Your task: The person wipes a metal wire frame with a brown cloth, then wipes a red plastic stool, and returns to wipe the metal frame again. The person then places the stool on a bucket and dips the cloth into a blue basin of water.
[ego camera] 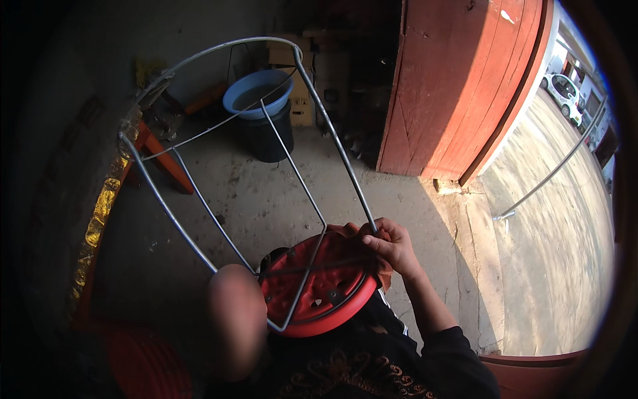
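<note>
A stool with a round red seat and bent metal legs lies tipped over before me, its underside facing up and its legs reaching away. Near the seat, my right hand grips one metal leg, with a reddish-brown cloth bunched beneath the fingers and against the seat's rim. On the other side, my left hand appears as a blurred shape beside the leg at the seat's left edge; its fingers cannot be made out. A metal ring joins the legs at their far end.
A blue basin sits on a dark bucket ahead, near cardboard boxes. A table with a gold-patterned edge stands left, a red slatted seat below it. A red wooden door borders the doorway; a white car is outside.
</note>
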Tool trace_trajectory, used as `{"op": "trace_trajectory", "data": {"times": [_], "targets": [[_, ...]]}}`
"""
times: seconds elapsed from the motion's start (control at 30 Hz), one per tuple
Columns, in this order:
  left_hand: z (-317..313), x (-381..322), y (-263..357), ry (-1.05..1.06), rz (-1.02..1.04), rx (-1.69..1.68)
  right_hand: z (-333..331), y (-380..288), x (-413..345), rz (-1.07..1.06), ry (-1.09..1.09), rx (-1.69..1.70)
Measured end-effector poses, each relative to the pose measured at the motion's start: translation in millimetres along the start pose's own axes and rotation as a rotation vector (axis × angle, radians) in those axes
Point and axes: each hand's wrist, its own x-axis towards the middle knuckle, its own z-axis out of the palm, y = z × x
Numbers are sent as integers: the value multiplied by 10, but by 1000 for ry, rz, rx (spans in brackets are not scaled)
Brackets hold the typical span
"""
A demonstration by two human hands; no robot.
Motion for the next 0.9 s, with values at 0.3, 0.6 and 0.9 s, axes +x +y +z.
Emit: {"op": "trace_trajectory", "data": {"times": [0.3, 0.6, 0.9], "targets": [[-234, -349, -168, -170, 52, 22, 435, -1171, 968, -124, -103, 71], [-364, -469, -325, -184, 99, 34, 689, -2065, 1498, -320, -154, -43], [-95, -373, -537, -123, 83, -118, 554, -729, 815, -492, 661, -922]]}}
